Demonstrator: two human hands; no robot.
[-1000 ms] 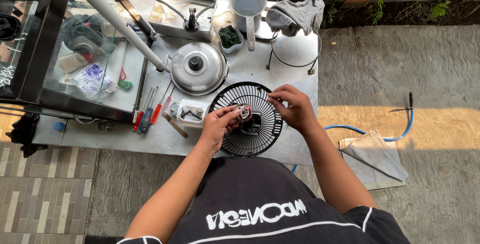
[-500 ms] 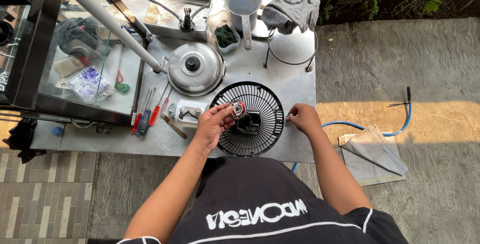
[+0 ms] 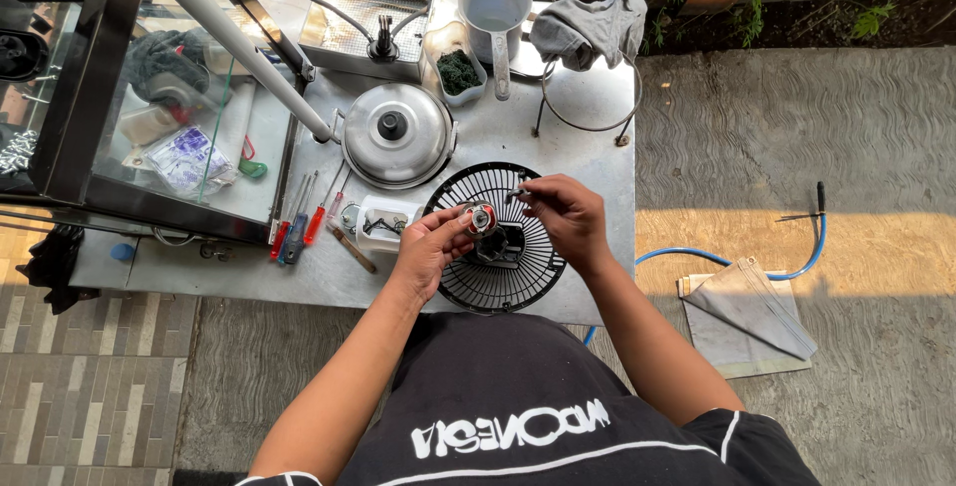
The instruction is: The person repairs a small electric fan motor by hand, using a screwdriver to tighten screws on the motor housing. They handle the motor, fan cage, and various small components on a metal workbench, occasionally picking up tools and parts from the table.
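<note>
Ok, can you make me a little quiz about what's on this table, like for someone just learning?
1. True or false: the left hand holds a small round part.
2. What lies under both hands? A) black fan grille B) wooden board C) blue bucket
3. Fill in: the pot lid with the dark knob is made of ____.

Key: 1 true. 2 A. 3 metal. The right hand pinches something too small to tell.

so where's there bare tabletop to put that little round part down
Bare metal lies right of the fan grille, below the wire ring stand, and along the near edge under the screwdrivers. Crowded between the pot lid, small white box and grille.
</note>
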